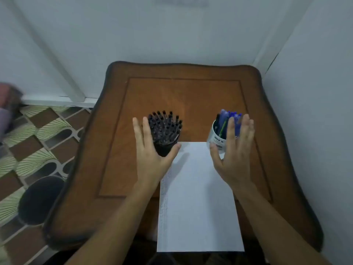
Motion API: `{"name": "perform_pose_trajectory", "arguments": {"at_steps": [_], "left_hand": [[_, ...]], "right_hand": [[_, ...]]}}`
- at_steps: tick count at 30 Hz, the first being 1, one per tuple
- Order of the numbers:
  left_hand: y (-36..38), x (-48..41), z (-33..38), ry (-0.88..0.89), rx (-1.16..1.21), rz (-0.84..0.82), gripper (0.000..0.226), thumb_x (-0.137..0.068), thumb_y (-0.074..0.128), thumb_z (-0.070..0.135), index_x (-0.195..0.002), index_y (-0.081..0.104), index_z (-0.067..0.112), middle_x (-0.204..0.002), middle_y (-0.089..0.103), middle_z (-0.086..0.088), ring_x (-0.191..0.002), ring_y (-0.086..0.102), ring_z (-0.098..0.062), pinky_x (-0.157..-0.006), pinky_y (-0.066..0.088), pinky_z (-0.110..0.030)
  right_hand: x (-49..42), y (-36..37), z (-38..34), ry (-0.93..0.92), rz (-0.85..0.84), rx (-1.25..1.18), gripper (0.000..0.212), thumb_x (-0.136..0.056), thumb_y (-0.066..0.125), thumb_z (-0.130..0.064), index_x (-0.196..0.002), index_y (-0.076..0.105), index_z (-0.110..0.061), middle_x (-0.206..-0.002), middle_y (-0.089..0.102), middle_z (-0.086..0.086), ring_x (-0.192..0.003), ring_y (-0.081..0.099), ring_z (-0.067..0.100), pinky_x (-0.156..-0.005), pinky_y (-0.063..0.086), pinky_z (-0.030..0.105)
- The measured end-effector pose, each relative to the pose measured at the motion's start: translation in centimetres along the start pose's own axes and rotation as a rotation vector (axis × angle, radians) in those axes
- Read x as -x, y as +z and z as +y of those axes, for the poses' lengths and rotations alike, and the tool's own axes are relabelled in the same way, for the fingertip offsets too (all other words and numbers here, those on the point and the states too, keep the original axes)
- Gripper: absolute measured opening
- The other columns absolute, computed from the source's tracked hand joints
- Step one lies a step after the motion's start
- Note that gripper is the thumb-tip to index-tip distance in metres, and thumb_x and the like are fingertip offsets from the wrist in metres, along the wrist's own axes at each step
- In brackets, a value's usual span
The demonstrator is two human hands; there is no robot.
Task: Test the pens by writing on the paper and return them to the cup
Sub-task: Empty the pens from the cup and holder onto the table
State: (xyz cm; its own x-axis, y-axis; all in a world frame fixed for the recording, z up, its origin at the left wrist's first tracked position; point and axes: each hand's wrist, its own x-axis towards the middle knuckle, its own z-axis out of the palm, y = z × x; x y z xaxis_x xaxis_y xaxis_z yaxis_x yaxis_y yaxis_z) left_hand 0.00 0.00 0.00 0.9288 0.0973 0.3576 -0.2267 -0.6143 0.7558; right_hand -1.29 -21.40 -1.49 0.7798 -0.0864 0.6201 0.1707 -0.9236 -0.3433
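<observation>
A white sheet of paper (198,199) lies on the near middle of a brown wooden table (172,96). Behind its left corner stands a dark cup (166,148) packed with several black-capped pens (164,125). Behind its right corner stands a white cup (216,139) holding several blue pens (227,119). My left hand (152,153) hovers with fingers spread and straight, just left of and in front of the dark cup. My right hand (234,155) is held open in front of the white cup, partly hiding it. Neither hand holds anything.
White walls stand close behind the table and along its right side. Patterned tiled floor (38,140) shows to the left, with a dark round object (40,199) beside the table's left edge. The paper's near edge overhangs the table front.
</observation>
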Motion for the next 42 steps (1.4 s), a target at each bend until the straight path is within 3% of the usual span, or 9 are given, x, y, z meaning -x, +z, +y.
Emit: {"name": "perform_pose_trajectory", "arguments": {"at_steps": [4,10,14,17,21,25,32,35,42], "left_hand": [[1.9,0.0,-1.2,0.002,0.127,0.109,0.094,-0.081,0.077,0.035,-0.153,0.019,0.017,-0.159,0.017,-0.009,-0.141,0.007,0.009,-0.102,0.015,0.004],[2.7,0.4,-2.4,-0.012,0.334,0.140,0.088,-0.082,0.077,0.031,-0.149,0.020,0.040,-0.147,0.031,0.013,-0.136,0.034,-0.004,-0.107,0.041,-0.032],[2.2,0.3,-2.1,-0.096,0.440,0.090,0.106,-0.078,0.081,0.033,-0.151,0.004,0.044,-0.156,0.026,0.007,-0.141,0.031,-0.008,-0.113,0.037,-0.041],[1.6,0.5,-1.5,-0.189,0.462,0.038,0.107,-0.076,0.082,0.035,-0.153,0.008,0.035,-0.152,0.035,0.005,-0.136,0.040,-0.012,-0.111,0.038,-0.038],[0.9,0.4,-0.6,-0.248,0.454,-0.026,0.084,-0.077,0.081,0.035,-0.147,0.034,0.024,-0.136,0.053,0.007,-0.123,0.052,-0.014,-0.104,0.045,-0.035],[0.6,0.2,-0.4,-0.274,0.471,-0.042,0.080,-0.077,0.081,0.033,-0.143,0.038,0.024,-0.134,0.053,0.004,-0.123,0.052,-0.018,-0.099,0.045,-0.033],[0.7,-0.2,-0.7,-0.301,0.462,-0.048,0.082,-0.074,0.083,0.031,-0.141,0.038,0.023,-0.132,0.055,0.005,-0.120,0.053,-0.017,-0.093,0.043,-0.028],[0.9,-0.3,-1.0,-0.308,0.461,-0.051,0.082,-0.073,0.084,0.031,-0.141,0.039,0.023,-0.132,0.055,0.005,-0.120,0.053,-0.018,-0.096,0.045,-0.031],[1.0,-0.3,-1.2,-0.306,0.475,-0.043,0.082,-0.073,0.084,0.030,-0.141,0.038,0.024,-0.130,0.055,0.006,-0.116,0.053,-0.015,-0.093,0.043,-0.029]], "right_hand": [[0.9,2.1,1.2,0.064,0.128,-0.058,0.080,-0.091,0.066,-0.024,-0.152,0.018,-0.007,-0.157,0.003,0.025,-0.149,-0.001,0.037,-0.121,0.014,0.055],[1.5,3.2,1.1,0.321,0.159,-0.438,0.102,-0.081,0.078,-0.016,-0.155,0.010,-0.033,-0.163,0.004,0.011,-0.151,0.008,0.021,-0.119,0.025,0.023],[1.4,3.8,1.5,0.613,0.091,-0.792,0.116,-0.072,0.086,-0.014,-0.154,0.008,-0.038,-0.151,0.041,0.001,-0.134,0.048,0.014,-0.110,0.043,0.042],[1.1,3.3,1.8,0.658,-0.007,-0.851,0.088,-0.070,0.087,-0.014,-0.143,0.040,-0.029,-0.131,0.062,-0.006,-0.113,0.064,0.012,-0.099,0.053,0.044],[0.3,1.4,2.2,0.589,-0.098,-0.692,0.073,-0.070,0.088,-0.015,-0.133,0.050,-0.021,-0.124,0.064,-0.003,-0.108,0.064,0.012,-0.081,0.055,0.022],[-0.6,-0.1,3.3,0.405,-0.175,-0.307,0.080,-0.064,0.088,-0.039,-0.133,0.050,-0.024,-0.123,0.061,-0.001,-0.112,0.058,0.020,-0.090,0.055,0.044],[0.3,-2.1,5.5,0.071,-0.347,0.407,0.077,-0.077,0.081,-0.038,-0.143,0.045,-0.021,-0.132,0.048,0.015,-0.121,0.045,0.031,-0.096,0.038,0.043],[0.6,-2.1,7.3,0.001,-0.318,0.515,0.082,-0.054,0.094,-0.026,-0.127,0.060,-0.016,-0.114,0.056,0.021,-0.104,0.055,0.038,-0.084,0.047,0.048],[0.1,-4.1,10.9,-0.245,-0.183,0.650,0.085,-0.050,0.093,-0.008,-0.125,0.056,-0.013,-0.118,0.043,0.025,-0.108,0.040,0.044,-0.090,0.045,0.059]]}}
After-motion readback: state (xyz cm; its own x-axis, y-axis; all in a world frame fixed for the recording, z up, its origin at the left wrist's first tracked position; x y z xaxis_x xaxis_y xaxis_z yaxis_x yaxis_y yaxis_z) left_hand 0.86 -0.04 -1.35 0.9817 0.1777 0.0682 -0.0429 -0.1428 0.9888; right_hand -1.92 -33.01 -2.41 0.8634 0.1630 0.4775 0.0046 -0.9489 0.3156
